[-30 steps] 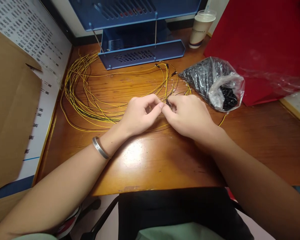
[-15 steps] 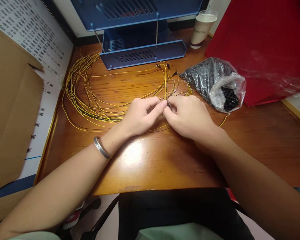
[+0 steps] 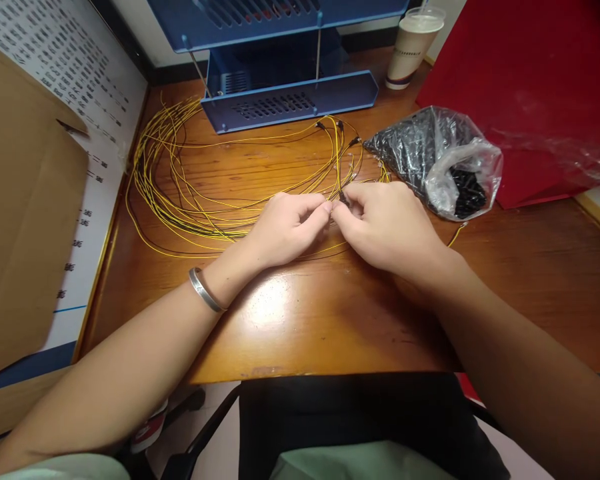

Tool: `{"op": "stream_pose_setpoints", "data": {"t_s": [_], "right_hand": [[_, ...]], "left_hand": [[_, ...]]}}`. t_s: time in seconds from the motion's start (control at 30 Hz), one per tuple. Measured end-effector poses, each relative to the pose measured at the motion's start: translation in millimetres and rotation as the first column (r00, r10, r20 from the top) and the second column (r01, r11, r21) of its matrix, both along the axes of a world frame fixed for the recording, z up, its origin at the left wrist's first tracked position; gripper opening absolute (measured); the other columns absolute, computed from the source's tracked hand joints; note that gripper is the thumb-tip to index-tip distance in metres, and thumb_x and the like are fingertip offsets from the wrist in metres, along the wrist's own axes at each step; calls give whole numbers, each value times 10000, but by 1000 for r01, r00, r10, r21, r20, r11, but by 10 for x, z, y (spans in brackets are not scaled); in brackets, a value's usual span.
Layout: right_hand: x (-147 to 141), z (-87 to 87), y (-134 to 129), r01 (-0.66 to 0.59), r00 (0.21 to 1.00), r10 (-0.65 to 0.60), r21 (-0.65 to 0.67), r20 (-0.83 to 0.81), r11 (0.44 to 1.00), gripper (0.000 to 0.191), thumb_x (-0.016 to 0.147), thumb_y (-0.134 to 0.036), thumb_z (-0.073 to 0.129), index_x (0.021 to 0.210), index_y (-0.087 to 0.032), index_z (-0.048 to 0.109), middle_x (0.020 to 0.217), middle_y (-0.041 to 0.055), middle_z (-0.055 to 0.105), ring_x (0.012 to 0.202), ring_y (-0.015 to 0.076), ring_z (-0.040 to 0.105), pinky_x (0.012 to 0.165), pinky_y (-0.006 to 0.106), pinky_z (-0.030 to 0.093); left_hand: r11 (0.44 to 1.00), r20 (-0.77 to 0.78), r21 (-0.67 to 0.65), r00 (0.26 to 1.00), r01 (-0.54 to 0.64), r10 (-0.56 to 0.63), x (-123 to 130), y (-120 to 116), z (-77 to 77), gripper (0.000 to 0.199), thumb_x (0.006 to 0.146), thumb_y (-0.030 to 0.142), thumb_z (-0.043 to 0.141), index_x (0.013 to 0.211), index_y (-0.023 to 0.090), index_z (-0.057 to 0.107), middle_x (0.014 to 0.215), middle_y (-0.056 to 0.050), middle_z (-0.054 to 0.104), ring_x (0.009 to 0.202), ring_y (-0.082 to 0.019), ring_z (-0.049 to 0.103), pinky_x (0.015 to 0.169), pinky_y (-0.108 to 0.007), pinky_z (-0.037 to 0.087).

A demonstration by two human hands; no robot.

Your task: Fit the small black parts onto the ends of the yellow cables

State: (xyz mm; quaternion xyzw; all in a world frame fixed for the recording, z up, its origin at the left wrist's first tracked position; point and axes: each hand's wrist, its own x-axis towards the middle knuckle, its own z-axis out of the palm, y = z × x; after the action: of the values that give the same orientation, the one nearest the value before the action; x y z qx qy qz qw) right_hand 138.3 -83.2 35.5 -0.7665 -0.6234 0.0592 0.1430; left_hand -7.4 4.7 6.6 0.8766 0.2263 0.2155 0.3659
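Observation:
My left hand (image 3: 293,225) is closed in a pinch, its thumb and forefinger on the end of a thin wire. Close beside it, my right hand (image 3: 387,223) pinches a small black connector (image 3: 343,197), which shows partly between the fingers. From there a yellow wire (image 3: 338,157) rises and bends back over the table. The bundle of yellow and black wires (image 3: 147,180) lies in a wide loop left of and behind my hands. Several wire ends with black connectors (image 3: 354,141) rest beyond my fingers. Just what the fingertips touch is mostly hidden.
To the right lies a clear plastic bag (image 3: 440,160) of small black parts. A blue desk rack (image 3: 290,103) stands at the back, with a paper cup (image 3: 413,50) beside it. A red bag (image 3: 530,100) is at right, cardboard (image 3: 25,213) at left.
My right hand has shifted slightly to the right, and the black connector shows more clearly at its fingertips. The whole view has moved a little as well.

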Motion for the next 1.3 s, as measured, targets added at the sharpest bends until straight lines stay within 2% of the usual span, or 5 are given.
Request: {"op": "stream_pose_setpoints", "data": {"t_s": [0.17,0.47,0.8,1.03,1.3], "right_hand": [[11,2,0,-19,1000,19,1,-8,1000,277,902,-298,465,746,-175,657,709,74,659,626,180,513,580,308,250],[21,28,-1,-79,996,76,-54,-49,995,264,904,-283,455,721,-177,613,687,51,621,597,152,444,582,306,231],[32,60,-5,-86,996,85,-115,-13,990,290,933,-312,422,788,-179,635,746,75,655,637,177,505,592,314,241],[-5,19,-9,-108,992,117,-169,44,980,320,944,-293,387,847,-172,667,802,99,693,677,203,561,597,323,233],[12,11,-2,-133,989,142,-185,39,974,297,942,-311,410,839,-187,660,777,77,687,668,196,555,602,316,236]], "left_hand": [[1000,19,-20,1000,14,-13,-1,-12,12,408,949,265,473,560,171,557,541,3,583,528,-114,497,572,-258,401],[984,1,-113,991,135,-136,-50,-2,46,390,890,239,482,532,149,608,515,4,621,495,-101,539,572,-235,410],[989,9,56,991,135,-135,-34,1,11,385,897,254,469,542,147,572,523,3,563,508,-94,467,551,-246,331],[955,-16,237,984,177,-179,-61,23,-16,313,822,191,497,511,157,494,458,29,454,446,-76,341,512,-259,259],[937,-4,216,960,273,-279,-74,7,12,295,805,210,503,514,160,493,440,46,382,440,-70,300,514,-259,258]]}}
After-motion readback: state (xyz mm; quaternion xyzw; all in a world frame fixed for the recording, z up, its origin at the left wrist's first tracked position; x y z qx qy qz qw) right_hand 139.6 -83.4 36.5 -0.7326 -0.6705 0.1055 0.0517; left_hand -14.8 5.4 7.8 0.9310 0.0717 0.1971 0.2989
